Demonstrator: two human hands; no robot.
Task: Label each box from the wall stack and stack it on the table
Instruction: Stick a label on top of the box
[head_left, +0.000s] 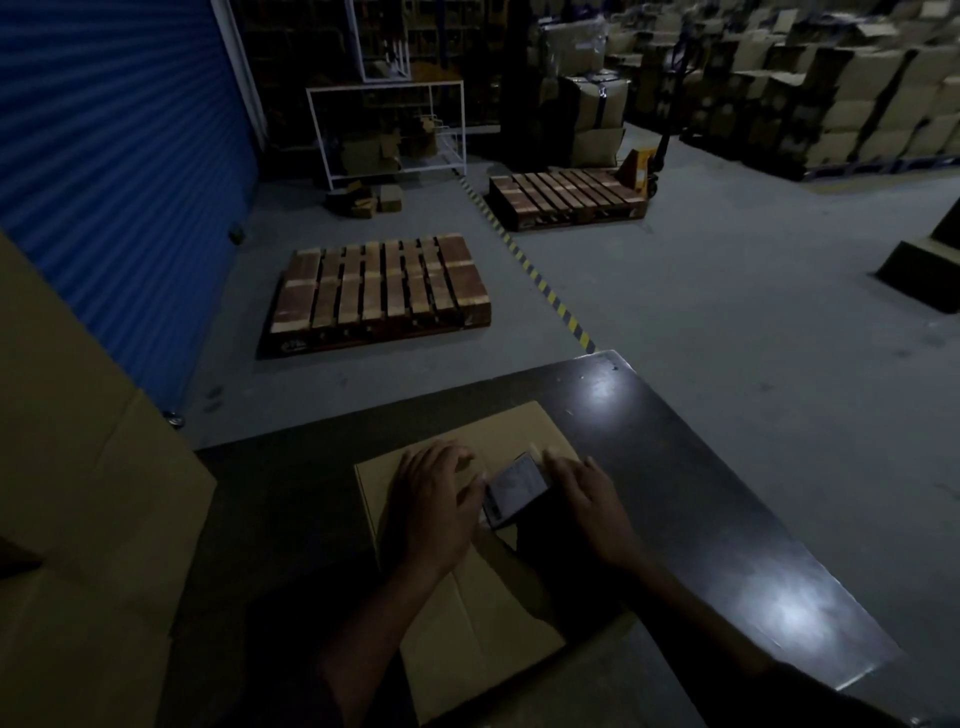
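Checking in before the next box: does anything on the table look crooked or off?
The label sits skewed to the flat cardboard box, between the left hand and right hand. The light is too dim to tell whether it is stuck down. Nothing else stands out.

A dark, glossy table (701, 493) fills the lower part of the view, with two bright patches of reflected light on its right side. A flat cardboard box (457, 613) lies directly on it, near its middle. Beyond the table, the grey floor (727, 312) carries two wooden pallets (382, 286), well apart, with a yellow-and-black striped line (535, 275) between them.
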